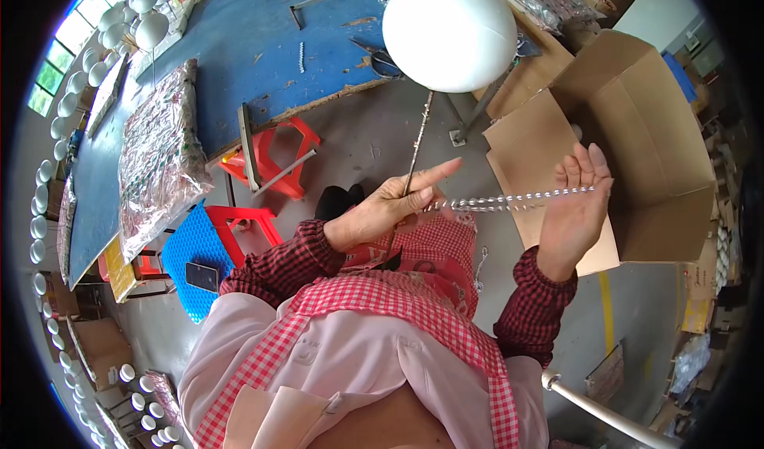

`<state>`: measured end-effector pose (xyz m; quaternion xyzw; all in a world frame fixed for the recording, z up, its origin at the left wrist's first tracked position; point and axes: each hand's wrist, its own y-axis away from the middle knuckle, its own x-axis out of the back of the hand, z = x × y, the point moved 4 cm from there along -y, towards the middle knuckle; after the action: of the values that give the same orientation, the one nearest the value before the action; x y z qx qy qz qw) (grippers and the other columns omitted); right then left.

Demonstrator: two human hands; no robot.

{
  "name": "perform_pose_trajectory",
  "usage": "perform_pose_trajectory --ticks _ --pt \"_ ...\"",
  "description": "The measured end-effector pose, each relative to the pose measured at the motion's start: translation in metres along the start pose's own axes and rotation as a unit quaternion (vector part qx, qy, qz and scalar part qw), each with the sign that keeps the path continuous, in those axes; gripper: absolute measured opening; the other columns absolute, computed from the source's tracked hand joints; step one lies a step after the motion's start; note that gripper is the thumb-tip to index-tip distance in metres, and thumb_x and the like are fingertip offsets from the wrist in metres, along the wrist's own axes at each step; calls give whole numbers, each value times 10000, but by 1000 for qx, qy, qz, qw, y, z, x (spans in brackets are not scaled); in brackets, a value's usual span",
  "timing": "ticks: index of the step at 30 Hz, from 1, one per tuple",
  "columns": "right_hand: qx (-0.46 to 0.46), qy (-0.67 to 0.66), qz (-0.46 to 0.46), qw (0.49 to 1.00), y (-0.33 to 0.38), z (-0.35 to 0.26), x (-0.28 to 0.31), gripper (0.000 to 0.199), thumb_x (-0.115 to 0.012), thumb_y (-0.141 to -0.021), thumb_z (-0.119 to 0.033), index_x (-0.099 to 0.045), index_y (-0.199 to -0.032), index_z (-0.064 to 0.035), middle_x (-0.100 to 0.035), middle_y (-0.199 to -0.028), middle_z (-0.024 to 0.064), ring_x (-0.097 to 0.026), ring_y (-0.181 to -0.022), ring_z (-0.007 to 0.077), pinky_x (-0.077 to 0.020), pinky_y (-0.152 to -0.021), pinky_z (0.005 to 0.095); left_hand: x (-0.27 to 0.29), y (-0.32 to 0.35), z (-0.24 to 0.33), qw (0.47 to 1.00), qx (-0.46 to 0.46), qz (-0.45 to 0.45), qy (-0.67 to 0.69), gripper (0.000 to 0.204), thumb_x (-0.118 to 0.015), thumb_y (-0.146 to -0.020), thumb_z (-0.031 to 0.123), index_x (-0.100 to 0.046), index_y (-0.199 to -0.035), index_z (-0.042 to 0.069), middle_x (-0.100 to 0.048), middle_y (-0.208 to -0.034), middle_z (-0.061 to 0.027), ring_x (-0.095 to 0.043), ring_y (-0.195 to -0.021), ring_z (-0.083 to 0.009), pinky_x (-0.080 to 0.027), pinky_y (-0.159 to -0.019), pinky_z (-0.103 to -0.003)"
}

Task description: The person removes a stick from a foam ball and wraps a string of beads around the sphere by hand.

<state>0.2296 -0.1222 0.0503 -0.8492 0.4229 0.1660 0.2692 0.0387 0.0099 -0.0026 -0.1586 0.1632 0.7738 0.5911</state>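
Silvery beads (479,204) stretch from left fingers (415,202) clamped on a stick (419,135) to slightly parted right fingers (584,161).

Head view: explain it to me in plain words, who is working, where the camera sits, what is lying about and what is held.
No machine here: these are a person's bare hands. The camera is worn on the head and looks down; its wide lens bends straight edges.

The left hand holds a thin stick topped by a white ball. Silver beads stretch from it to the right hand; exactly how that hand grips them is unclear.

On the blue table lie scissors, a short strand and a wrapped pack. An open box stands at right, and a phone lies on a blue pad at left.
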Motion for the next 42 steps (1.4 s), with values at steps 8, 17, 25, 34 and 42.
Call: perform_pose_trajectory --ticks 8,17,25,34,42 --pt "86 152 -44 984 -27 -61 8 461 -343 -959 -358 -477 -1175 27 -515 -1199 140 -483 -1052 176 -346 -936 324 19 3 8 999 -43 12 -15 396 -407 -952 159 -378 -1338 77 -571 -807 -31 -379 -575 -42 -299 -439 -166" --pt "262 441 -17 858 -31 -97 38 482 -330 -960 -374 -453 -1207 22 -508 -1204 136 -470 -1062 194 -338 -943 329 29 5 15 997 -64 25 -47 346 -442 -939 157 -471 -1274 71 -630 -798 -59 -342 -536 -44 -295 -469 -186" --pt "-22 -60 123 990 -47 -74 147 318 -471 -928 -169 -472 -1161 48 -556 -983 117 -507 -869 147 -435 -836 266 44 6 13 994 -85 58 -40 331 -459 -938 192 -505 -1248 85 -630 -767 -44 -318 -529 -36 -277 -476 -179" --pt "-176 -124 180 960 -3 -6 235 315 -495 -923 -214 -523 -1121 29 -549 -799 54 -422 -605 80 -406 -528 193 43 10 20 986 -98 103 -83 345 -449 -915 57 -480 -1258 40 -616 -981 -75 -478 -661 -58 -385 -555 -193" --pt "-288 -144 249 913 69 85 328 337 -442 -940 -298 -583 -1036 -7 -474 -639 -4 -288 -456 52 -247 -395 182 32 18 20 998 -43 -22 30 311 -436 -889 -19 -583 -1153 55 -608 -1030 -63 -510 -695 -75 -419 -557 -199"
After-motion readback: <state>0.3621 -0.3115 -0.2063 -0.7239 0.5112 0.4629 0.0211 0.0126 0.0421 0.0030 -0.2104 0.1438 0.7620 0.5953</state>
